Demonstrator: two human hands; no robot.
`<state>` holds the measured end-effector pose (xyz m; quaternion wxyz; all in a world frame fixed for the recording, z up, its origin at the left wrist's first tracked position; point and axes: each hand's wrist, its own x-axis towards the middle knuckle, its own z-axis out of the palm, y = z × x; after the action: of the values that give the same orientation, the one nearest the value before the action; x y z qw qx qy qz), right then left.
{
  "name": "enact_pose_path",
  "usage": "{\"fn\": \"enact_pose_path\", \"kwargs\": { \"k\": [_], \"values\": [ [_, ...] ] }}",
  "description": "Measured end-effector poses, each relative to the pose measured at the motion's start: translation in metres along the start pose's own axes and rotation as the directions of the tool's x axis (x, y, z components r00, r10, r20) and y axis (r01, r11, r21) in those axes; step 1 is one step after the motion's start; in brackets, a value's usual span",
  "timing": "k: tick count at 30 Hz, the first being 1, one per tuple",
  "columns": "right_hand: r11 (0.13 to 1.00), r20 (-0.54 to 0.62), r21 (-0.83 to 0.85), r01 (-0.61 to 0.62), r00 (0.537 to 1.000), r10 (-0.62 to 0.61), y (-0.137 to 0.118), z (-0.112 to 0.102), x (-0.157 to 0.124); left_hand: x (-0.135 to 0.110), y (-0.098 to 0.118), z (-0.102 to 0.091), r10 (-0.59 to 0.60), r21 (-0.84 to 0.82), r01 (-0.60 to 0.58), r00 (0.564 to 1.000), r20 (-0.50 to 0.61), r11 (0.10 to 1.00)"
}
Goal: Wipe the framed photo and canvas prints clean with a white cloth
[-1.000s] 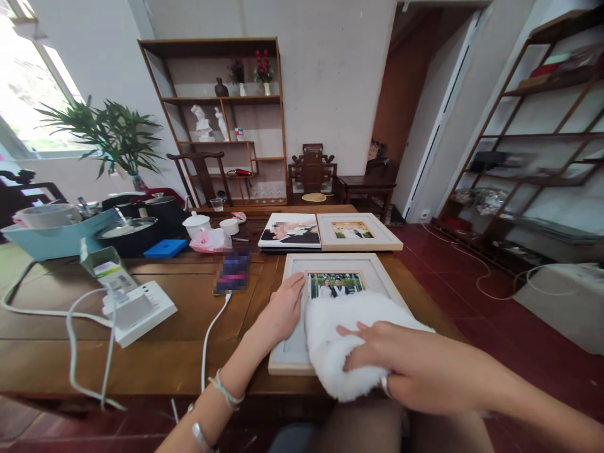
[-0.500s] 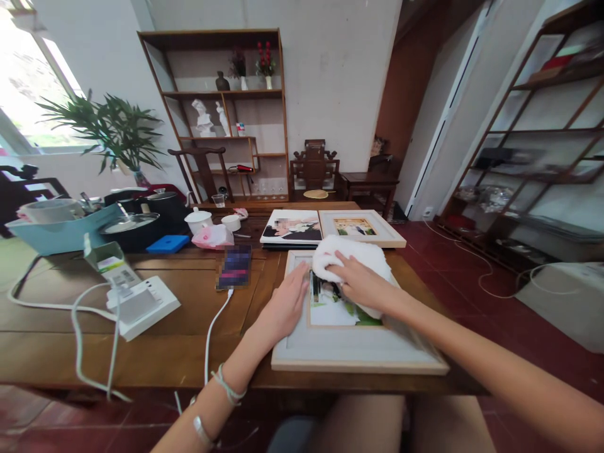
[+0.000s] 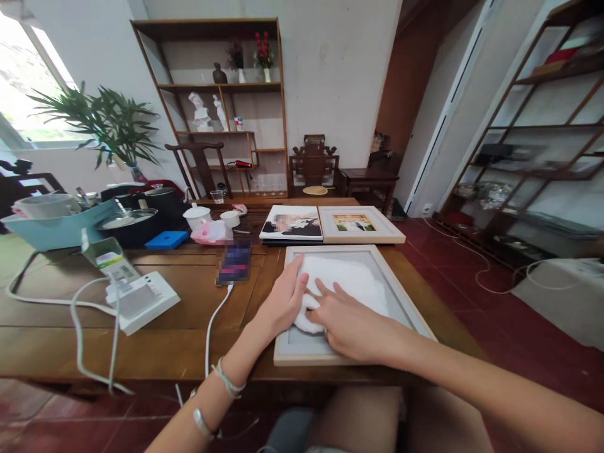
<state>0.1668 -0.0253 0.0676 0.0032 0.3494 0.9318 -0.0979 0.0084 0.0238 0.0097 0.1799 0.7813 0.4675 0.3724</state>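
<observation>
A picture frame (image 3: pixel 353 360) with a pale wooden border lies flat on the wooden table in front of me. A fluffy white cloth (image 3: pixel 352 277) is spread over its glass and hides the picture inside. My right hand (image 3: pixel 346 321) presses on the cloth near the frame's lower middle, some fingers spread and others bent into the fabric. Along the frame's left edge rests my left hand (image 3: pixel 285 299), its fingers stretched out and its thumb close to the cloth.
Behind the frame lie a second framed picture (image 3: pixel 397 234) and a photo print (image 3: pixel 292 223). To the left are a phone (image 3: pixel 234 261) on a white cable, an opened white box (image 3: pixel 146 305), a blue box (image 3: pixel 167 240), a pink-and-white packet (image 3: pixel 211 232) and a black pot (image 3: pixel 129 226).
My right hand has slid the cloth toward me and to the left across the glass. The cloth now covers the picture that showed before. My left hand stays at the frame's left edge.
</observation>
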Motion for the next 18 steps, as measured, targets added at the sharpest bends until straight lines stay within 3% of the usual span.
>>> {"fn": "enact_pose_path", "kwargs": {
  "k": [3, 6, 14, 18],
  "values": [
    [0.994, 0.035, 0.049, 0.099, 0.994, -0.101, 0.000, -0.002, -0.015, 0.001, 0.000, 0.000, -0.015, 0.015, 0.015, 1.000, 0.015, 1.000],
    [0.993, 0.047, 0.060, 0.105, 0.993, -0.108, 0.005, -0.003, -0.030, 0.003, -0.001, 0.001, -0.032, 0.049, 0.030, 0.999, 0.032, 0.998],
    [0.978, 0.060, -0.043, -0.202, 0.977, 0.205, 0.033, -0.005, -0.092, 0.002, -0.003, 0.001, -0.017, 0.170, -0.004, 0.993, 0.120, 0.985],
    [0.954, 0.046, -0.044, -0.296, 0.954, 0.298, 0.050, -0.015, -0.103, 0.002, -0.003, 0.003, -0.026, 0.203, -0.001, 0.991, 0.131, 0.979]
  ]
}}
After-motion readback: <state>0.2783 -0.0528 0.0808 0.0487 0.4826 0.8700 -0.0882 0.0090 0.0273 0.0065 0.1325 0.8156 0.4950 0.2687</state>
